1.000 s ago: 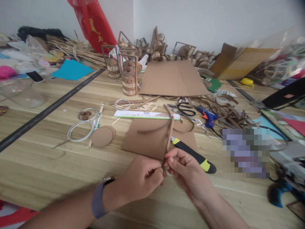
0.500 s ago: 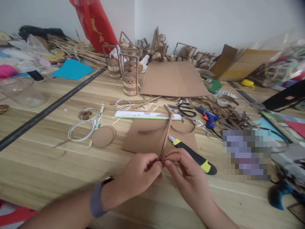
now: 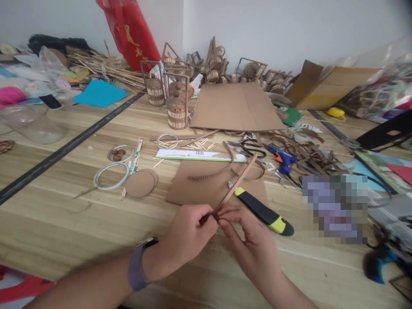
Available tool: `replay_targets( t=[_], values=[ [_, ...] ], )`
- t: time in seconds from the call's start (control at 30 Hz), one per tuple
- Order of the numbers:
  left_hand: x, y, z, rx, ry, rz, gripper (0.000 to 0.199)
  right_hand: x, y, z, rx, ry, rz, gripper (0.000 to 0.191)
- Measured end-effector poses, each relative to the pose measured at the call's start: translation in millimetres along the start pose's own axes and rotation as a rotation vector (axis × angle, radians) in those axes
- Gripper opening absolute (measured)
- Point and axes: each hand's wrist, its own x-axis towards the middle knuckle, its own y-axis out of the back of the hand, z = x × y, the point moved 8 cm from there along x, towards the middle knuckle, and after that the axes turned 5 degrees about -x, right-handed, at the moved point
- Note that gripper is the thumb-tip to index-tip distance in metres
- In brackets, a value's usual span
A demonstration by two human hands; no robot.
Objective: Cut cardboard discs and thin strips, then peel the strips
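Both hands meet at the near edge of a brown cardboard sheet [image 3: 193, 191]. My left hand [image 3: 189, 227], with a watch at the wrist, pinches the lower end of a thin brown cardboard strip [image 3: 240, 183]. My right hand [image 3: 252, 236] has its thumb and forefinger closed on the same end. The strip slants up and to the right, over a black and yellow utility knife [image 3: 264, 211]. A curved strip with a ridged edge [image 3: 209, 176] lies on the sheet. White paper with a green edge [image 3: 199, 155] lies behind it.
Round cardboard discs [image 3: 140, 183] and white rings [image 3: 111, 176] lie at the left. Scissors [image 3: 252, 148] and a blue glue gun [image 3: 285, 159] are at the right. Small wooden buckets [image 3: 177, 112] stand behind, beside a large cardboard sheet [image 3: 238, 105].
The held strip has swung to the right and now leans across the knife's front end. Both hands remain together at its lower end.
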Motion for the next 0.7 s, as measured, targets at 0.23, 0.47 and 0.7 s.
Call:
replay_targets(
  t=[0.23,0.47,0.7],
  values=[
    [0,-1.1,1,-0.005,-0.037,-0.044,0.025,2,-7,25,0.366,-0.263,-0.098,0.022],
    [1,-5.8,1,-0.065,-0.029,-0.120,0.023,5,-2,19,0.328,-0.177,-0.097,0.017],
    [2,-6.5,-7,-0.138,0.068,-0.135,0.025,5,1,4,0.044,-0.001,-0.079,0.015]
  ],
)
